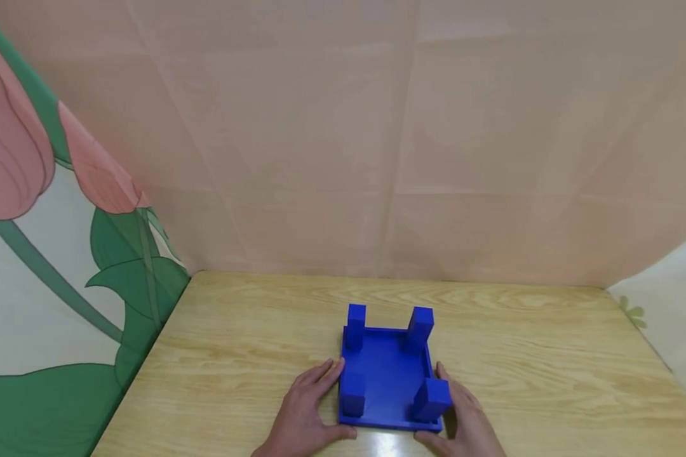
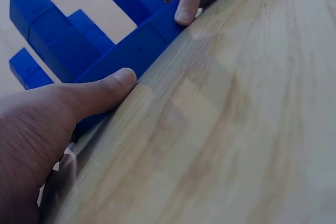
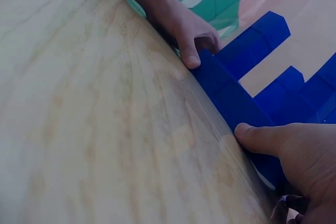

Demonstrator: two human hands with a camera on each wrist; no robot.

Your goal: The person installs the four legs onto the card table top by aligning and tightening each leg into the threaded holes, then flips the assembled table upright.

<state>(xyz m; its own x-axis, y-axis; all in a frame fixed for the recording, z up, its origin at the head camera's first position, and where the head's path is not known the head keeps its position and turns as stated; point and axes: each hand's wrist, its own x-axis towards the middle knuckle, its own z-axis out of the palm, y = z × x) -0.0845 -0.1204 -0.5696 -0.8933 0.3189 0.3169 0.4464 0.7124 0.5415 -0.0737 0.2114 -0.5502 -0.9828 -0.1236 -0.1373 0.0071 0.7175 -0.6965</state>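
A blue square tray (image 1: 385,384) with a low rim lies on the wooden table, a thick blue post standing up at each corner, like a small table turned upside down. My left hand (image 1: 304,412) holds its near left corner, fingers along the left side and thumb at the front edge. At the near right corner my right hand (image 1: 466,422) grips it the same way. Both thumbs press the front wall (image 2: 152,38) low down, close to the tabletop, in the left wrist view. Fingers on the far sides are partly hidden by the tray and posts.
The wood-grain tabletop (image 1: 234,330) extends to both sides of the tray and behind it. A plain pinkish cloth (image 1: 297,139) hangs along the back edge. On the left is a cloth printed with tulips (image 1: 40,279), and a pale cloth (image 1: 674,304) borders the right.
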